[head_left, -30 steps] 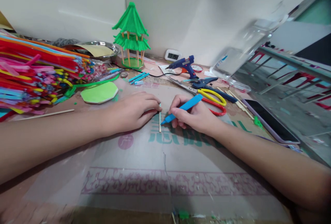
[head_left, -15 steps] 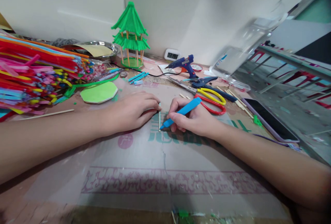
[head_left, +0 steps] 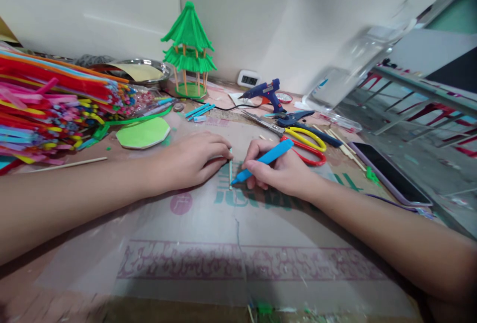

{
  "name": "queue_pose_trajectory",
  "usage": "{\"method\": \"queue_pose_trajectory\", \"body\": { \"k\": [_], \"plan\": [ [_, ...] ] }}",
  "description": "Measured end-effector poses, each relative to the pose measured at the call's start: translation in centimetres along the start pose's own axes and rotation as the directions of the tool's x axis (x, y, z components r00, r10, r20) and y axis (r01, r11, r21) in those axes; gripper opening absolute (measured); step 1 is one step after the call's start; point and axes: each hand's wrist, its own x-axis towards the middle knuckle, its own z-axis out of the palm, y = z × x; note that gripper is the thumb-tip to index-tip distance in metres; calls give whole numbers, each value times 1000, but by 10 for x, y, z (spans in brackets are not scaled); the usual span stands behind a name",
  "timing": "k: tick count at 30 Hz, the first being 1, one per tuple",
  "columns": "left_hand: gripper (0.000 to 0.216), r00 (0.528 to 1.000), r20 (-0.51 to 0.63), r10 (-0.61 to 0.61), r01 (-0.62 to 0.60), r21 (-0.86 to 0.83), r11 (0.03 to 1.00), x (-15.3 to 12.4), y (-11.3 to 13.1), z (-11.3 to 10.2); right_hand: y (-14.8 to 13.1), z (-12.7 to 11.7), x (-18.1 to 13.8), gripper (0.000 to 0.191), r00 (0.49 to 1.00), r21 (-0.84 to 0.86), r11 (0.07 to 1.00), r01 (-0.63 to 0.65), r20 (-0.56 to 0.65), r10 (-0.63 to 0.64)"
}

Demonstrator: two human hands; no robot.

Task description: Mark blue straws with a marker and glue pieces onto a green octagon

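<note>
My left hand point(head_left: 201, 159) rests on the work sheet, its fingertips closed on the far end of a thin wooden stick point(head_left: 230, 176). The stick points towards me and has some blue colour along it. In my right hand point(head_left: 274, 166) a blue marker point(head_left: 266, 160) is gripped like a pen. Its tip meets the stick near the stick's near end. Several blue-coloured sticks point(head_left: 199, 111) lie further back, beside a green paper octagon point(head_left: 143, 133). Behind them stands a green-roofed model pavilion point(head_left: 189, 54) on wooden posts.
Bundles of coloured pipe cleaners point(head_left: 48, 109) fill the left side. At the back are a metal bowl point(head_left: 164, 68), a digital timer point(head_left: 249, 79) and a blue glue gun point(head_left: 268, 93). Scissors point(head_left: 305, 139), pliers point(head_left: 298, 118), bare sticks point(head_left: 346, 149) and a phone point(head_left: 389, 174) lie on the right.
The marker tip has shifted slightly away from me along the stick. My left hand stays in place, holding the stick.
</note>
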Motion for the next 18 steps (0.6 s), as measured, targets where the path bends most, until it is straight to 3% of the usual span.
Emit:
{"method": "queue_pose_trajectory", "body": {
  "k": [4, 12, 18],
  "plan": [
    [26, 1000, 0, -3, 3, 18, 1000, 0, 0, 0, 2, 0, 3, 22, 998, -16, 1000, 14, -57, -15],
    [24, 1000, -8, -8, 8, -23, 1000, -1, -1, 1, 1, -1, -1, 19, 997, 2, 1000, 20, 79, -20],
    [24, 1000, -3, -16, 16, -19, 1000, 1, 1, 0, 2, -1, 2, 20, 999, -25, 999, 38, -11, -38]
  ]
}}
